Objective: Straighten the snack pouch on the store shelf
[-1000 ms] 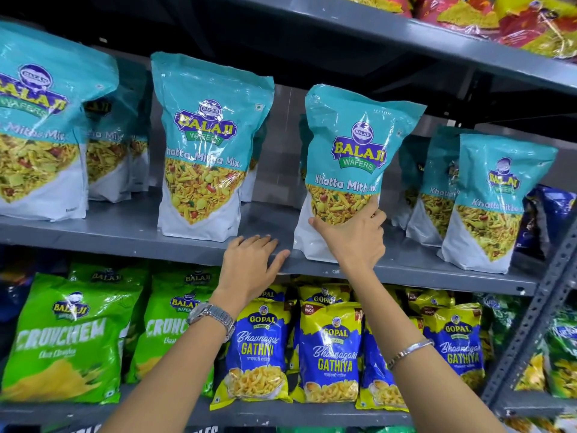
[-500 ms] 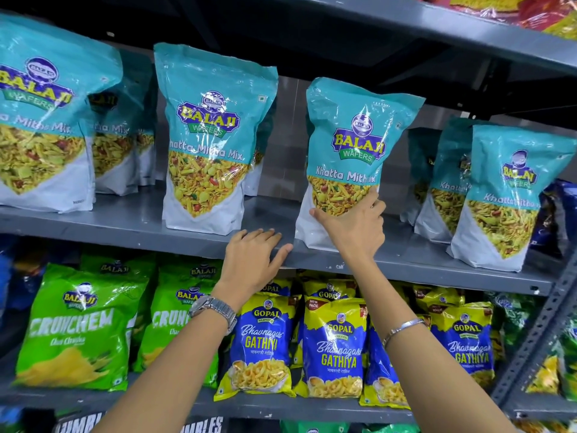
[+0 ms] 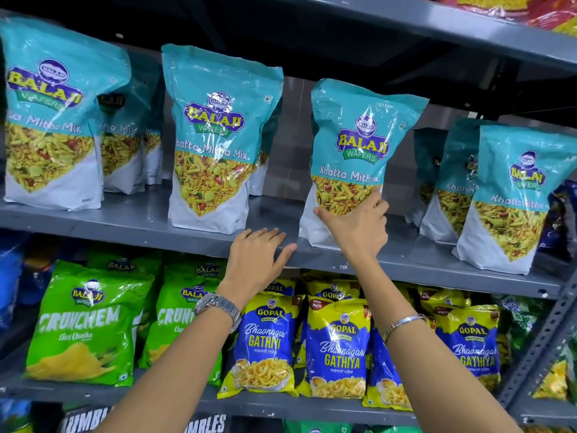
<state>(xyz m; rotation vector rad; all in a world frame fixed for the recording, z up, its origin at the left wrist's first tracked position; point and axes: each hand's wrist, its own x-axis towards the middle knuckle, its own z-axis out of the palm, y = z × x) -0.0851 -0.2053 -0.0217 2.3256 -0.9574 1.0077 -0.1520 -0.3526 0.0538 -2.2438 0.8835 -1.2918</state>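
Note:
A teal and white Balaji Khatta Mitha snack pouch (image 3: 359, 142) stands on the grey shelf (image 3: 125, 225), leaning slightly to the right. My right hand (image 3: 356, 226) grips its lower front, thumb on the left edge and fingers spread over the clear window. My left hand (image 3: 259, 257) rests flat on the shelf's front lip, just left of the pouch, fingers apart and holding nothing. A watch sits on the left wrist and a bangle on the right.
More teal pouches stand on the same shelf: one at centre-left (image 3: 215, 139), one at far left (image 3: 53, 120), one at right (image 3: 512, 198). Green Crunchem bags (image 3: 84, 323) and blue-yellow Gathiya packs (image 3: 337, 348) fill the shelf below. Another shelf hangs overhead.
The held pouch has shifted slightly and stands a little more upright. My right hand stays on its lower front. The left hand remains on the shelf edge.

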